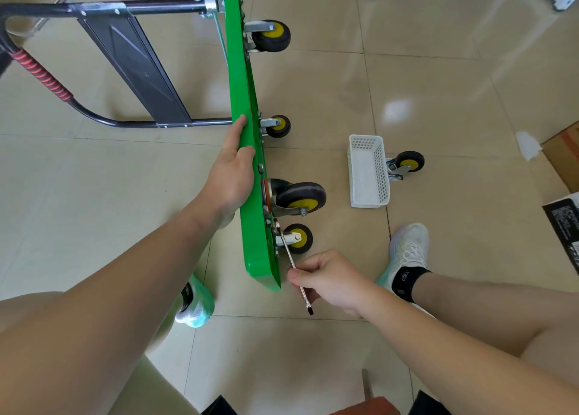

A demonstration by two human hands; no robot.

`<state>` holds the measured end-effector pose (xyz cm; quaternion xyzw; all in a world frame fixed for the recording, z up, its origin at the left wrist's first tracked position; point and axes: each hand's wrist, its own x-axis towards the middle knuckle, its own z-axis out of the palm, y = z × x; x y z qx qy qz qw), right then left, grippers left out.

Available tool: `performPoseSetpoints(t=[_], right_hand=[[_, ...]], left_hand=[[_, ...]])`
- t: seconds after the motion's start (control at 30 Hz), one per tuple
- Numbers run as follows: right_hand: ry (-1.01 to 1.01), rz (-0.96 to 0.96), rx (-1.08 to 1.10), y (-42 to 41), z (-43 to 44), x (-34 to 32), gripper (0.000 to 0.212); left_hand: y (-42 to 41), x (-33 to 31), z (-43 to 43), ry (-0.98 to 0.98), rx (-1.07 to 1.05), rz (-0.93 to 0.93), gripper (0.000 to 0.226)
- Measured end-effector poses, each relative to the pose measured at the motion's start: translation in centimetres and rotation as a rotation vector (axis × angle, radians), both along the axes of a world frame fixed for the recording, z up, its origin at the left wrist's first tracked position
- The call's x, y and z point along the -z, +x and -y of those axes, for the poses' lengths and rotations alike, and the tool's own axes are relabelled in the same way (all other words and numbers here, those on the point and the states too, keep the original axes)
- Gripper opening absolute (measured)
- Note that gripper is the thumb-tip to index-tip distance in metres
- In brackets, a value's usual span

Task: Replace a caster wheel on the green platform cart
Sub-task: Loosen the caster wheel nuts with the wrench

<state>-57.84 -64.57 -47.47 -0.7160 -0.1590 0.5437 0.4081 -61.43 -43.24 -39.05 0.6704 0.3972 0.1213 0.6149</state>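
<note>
The green platform cart point(244, 132) stood tipped on its long edge on the tiled floor point(438, 85), underside facing right, handle point(94, 7) folded out to the left. The left hand point(233, 170) lay flat against the deck, fingers wrapped over the upper edge, steadying it. The right hand point(329, 281) was closed around the shaft of a slim wrench point(293, 262), whose head sat up at the mounting plate of the nearest swivel caster point(297, 199); whether it was seated on a nut could not be told.

Four casters were visible on the underside: two near the handle end, two near the person. The large swivel caster had no visible gap at its plate. A loose caster point(407, 163) lay on the floor just beside a white basket point(368, 171), well apart from the cart; the basket's contents were not discernible.

Judgement: a wheel was already off and a replacement apparently in position. The step in hand was probably fastening the plate bolts. Remaining: finish all bolts, check swivel, set cart upright.
</note>
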Motion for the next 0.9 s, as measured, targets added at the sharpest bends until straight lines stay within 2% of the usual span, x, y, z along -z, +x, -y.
performPoseSetpoints(t=[0.13, 0.3, 0.47, 0.6, 0.73, 0.9], right_hand=[[-0.030, -0.095, 0.037, -0.2, -0.4, -0.9, 0.027], [-0.024, -0.210, 0.110, -0.4, -0.6, -1.8, 0.022], [-0.009, -0.237, 0.102, -0.6, -0.8, -2.0, 0.020], [0.012, -0.227, 0.131, -0.6, -1.5, -1.3, 0.020], [-0.017, -0.164, 0.062, -0.6, -1.9, 0.3, 0.019], [-0.037, 0.128, -0.040, -0.8, -2.5, 3.2, 0.014]], left_hand=[[-0.8, 0.2, 0.6, 0.007, 0.008, 0.010, 0.060], [-1.6, 0.1, 1.4, -0.001, 0.031, 0.009, 0.063], [-1.6, 0.0, 1.4, 0.011, 0.049, 0.012, 0.067], [-1.6, 0.2, 1.4, 0.048, 0.043, 0.008, 0.062], [-1.5, 0.6, 1.2, 0.072, 0.030, 0.013, 0.060], [-1.4, 1.1, 1.0, 0.097, 0.027, 0.008, 0.059]])
